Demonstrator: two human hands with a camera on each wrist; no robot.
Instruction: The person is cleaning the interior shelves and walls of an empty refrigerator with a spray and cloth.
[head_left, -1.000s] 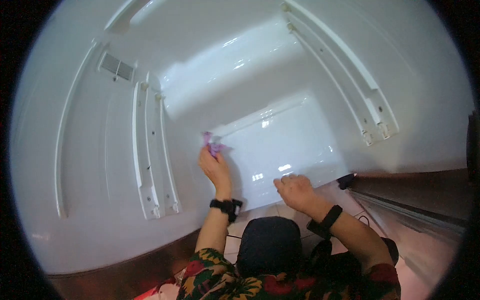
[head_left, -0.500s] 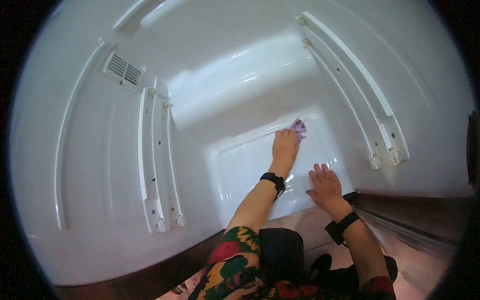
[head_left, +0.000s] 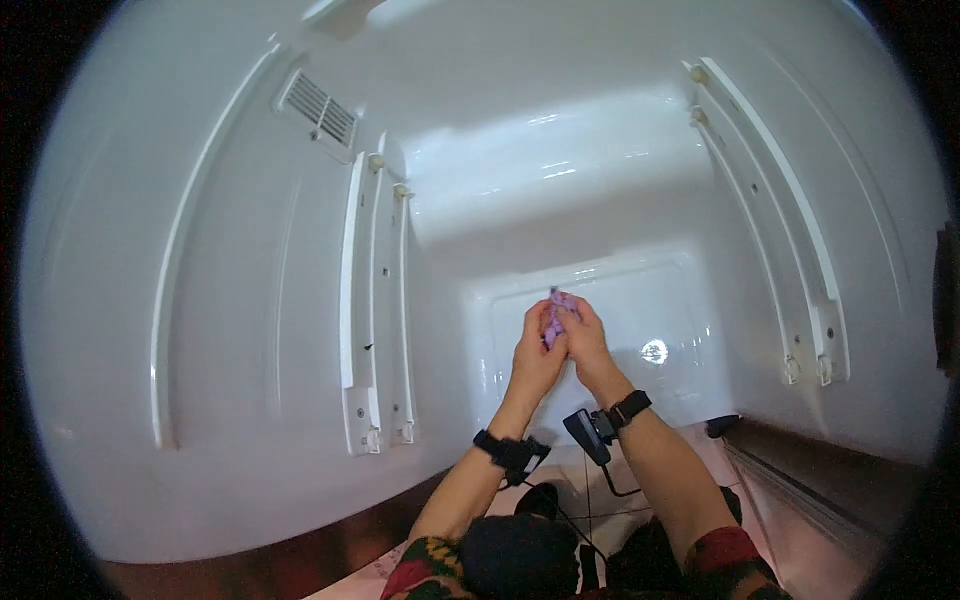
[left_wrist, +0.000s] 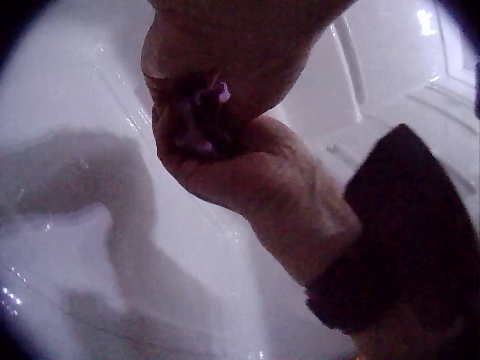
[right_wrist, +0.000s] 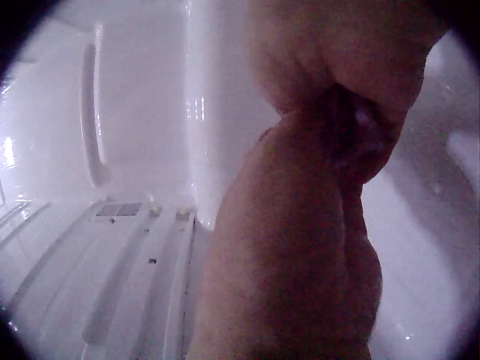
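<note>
A crumpled purple cloth (head_left: pixel 557 318) is bunched between my two hands, just over the floor of a glossy white cabinet interior. My left hand (head_left: pixel 537 358) holds it from the left, fingers curled round it. From the right, my right hand (head_left: pixel 590 345) grips the same cloth, with the hands touching. In the left wrist view only small bits of the cloth (left_wrist: pixel 199 142) show in the hollow between the palms. The right wrist view shows it dark and mostly hidden by the hands.
Slotted rails (head_left: pixel 375 300) run along the left wall, and matching rails (head_left: pixel 770 220) along the right. A vent grille (head_left: pixel 318 108) sits high on the left wall. At the lower right is the dark edge of a door (head_left: pixel 800 460). Tiled floor (head_left: pixel 610 500) lies below the front lip.
My left hand wiped the cloth from the left side of the cabinet floor to its right, then drew back. My right hand left the floor's front area and joined it on the cloth.
</note>
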